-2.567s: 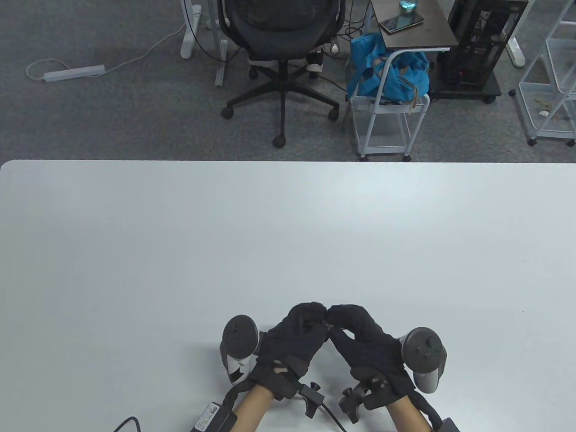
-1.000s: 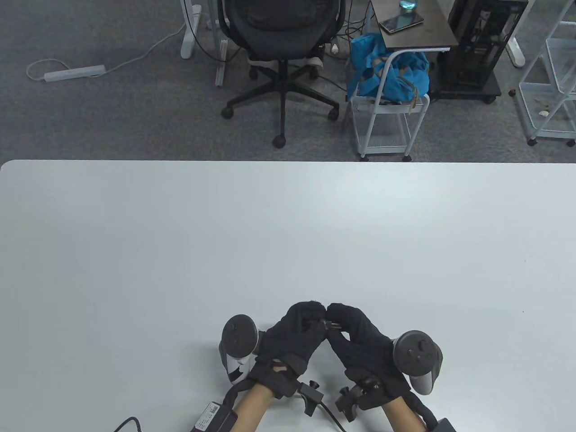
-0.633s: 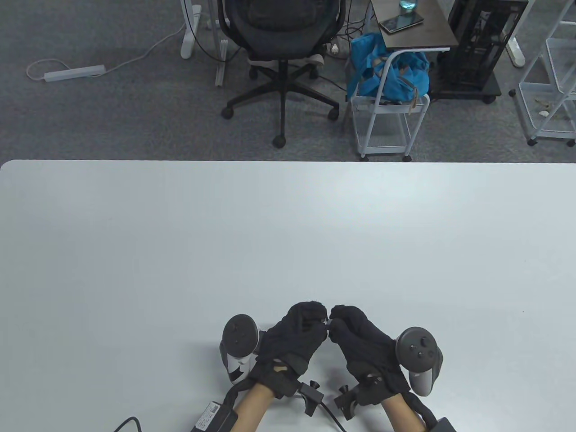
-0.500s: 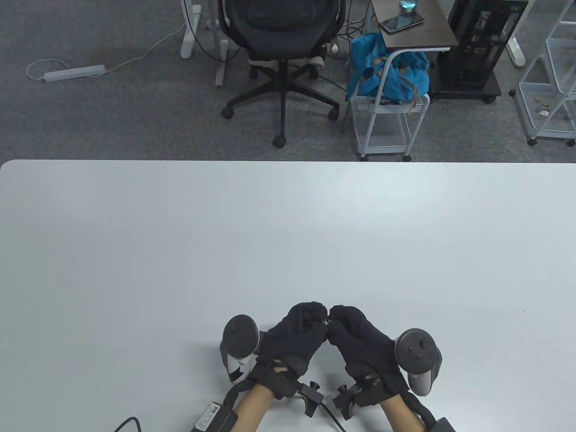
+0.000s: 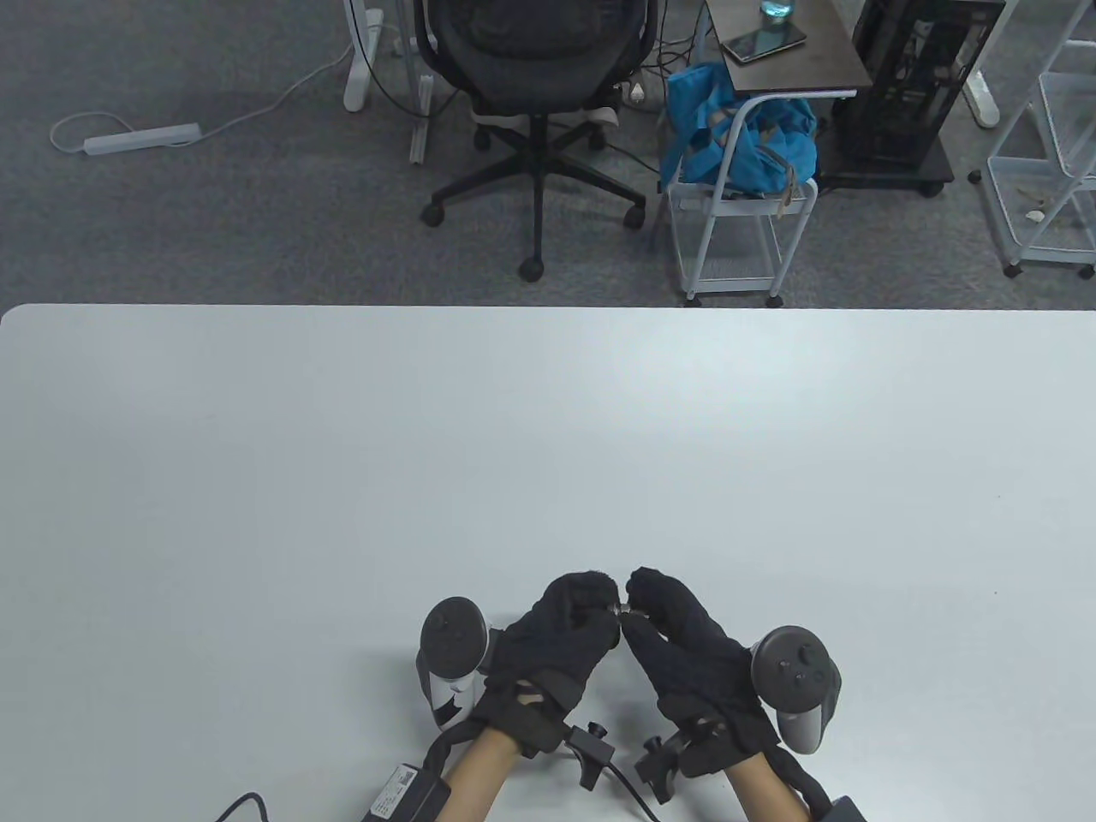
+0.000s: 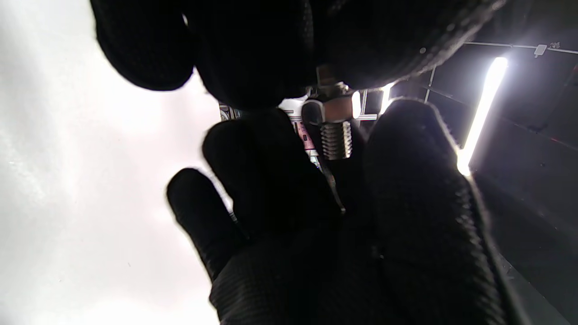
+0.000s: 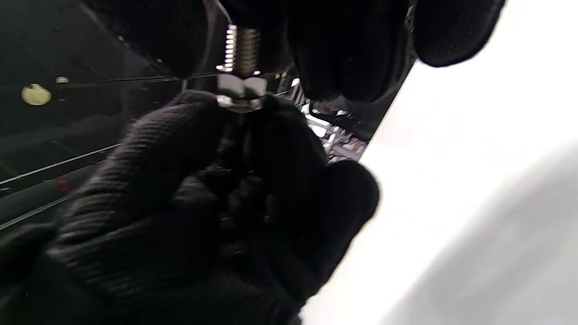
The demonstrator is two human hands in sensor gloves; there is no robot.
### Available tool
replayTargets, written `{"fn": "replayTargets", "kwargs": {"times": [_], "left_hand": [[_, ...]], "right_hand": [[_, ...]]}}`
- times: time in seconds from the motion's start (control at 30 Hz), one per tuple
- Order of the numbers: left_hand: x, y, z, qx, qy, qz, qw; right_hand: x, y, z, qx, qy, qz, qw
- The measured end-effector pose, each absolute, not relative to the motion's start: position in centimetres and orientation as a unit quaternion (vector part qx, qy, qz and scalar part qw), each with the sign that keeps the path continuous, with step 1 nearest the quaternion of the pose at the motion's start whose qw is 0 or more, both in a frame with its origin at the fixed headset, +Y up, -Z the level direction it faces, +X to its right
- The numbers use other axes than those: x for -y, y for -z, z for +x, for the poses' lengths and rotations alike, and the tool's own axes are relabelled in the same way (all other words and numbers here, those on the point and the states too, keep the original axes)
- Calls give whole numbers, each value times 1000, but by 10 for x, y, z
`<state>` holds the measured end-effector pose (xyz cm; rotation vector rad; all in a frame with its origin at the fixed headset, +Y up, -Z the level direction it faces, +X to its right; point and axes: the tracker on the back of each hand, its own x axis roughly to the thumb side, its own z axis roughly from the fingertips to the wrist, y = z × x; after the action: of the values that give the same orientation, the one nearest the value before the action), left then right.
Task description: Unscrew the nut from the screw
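A small metal screw with a hex nut on it sits between both hands above the white table's near edge. My left hand pinches the screw's head end. In the left wrist view the nut sits just below my left fingertips, with bare thread sticking out past it. My right hand closes its fingertips around the nut and the threaded end. In the right wrist view the thread runs up between my right fingers, and the nut lies against my left hand.
Cables and a small black box lie at the table's near edge by my left forearm. Past the far edge stand an office chair, a white cart with a blue bag and a wire rack.
My right hand has rolled back and forth at the wrist while my left hand stayed nearly still. Both hands sit slightly farther from the near edge, and more of the screw shows between the fingertips.
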<state>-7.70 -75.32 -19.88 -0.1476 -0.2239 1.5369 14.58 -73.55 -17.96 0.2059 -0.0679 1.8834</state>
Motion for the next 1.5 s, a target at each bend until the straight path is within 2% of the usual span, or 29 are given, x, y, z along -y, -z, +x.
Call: {"fn": "replayTargets", "kwargs": {"times": [0.47, 0.73, 0.97, 1.27, 1.5], "left_hand": [[754, 199, -76, 113, -685, -73, 716], [753, 199, -78, 103, -697, -66, 706], [753, 199, -76, 114, -685, -65, 717], [753, 199, -76, 119, -683, -68, 718], [755, 200, -79, 102, -697, -66, 706]], "right_hand": [[730, 179, 144, 58, -808, 121, 573], [730, 181, 144, 29, -784, 137, 605], [738, 181, 145, 27, -818, 94, 566], [731, 179, 145, 54, -805, 116, 579], [729, 181, 144, 26, -791, 137, 596]]}}
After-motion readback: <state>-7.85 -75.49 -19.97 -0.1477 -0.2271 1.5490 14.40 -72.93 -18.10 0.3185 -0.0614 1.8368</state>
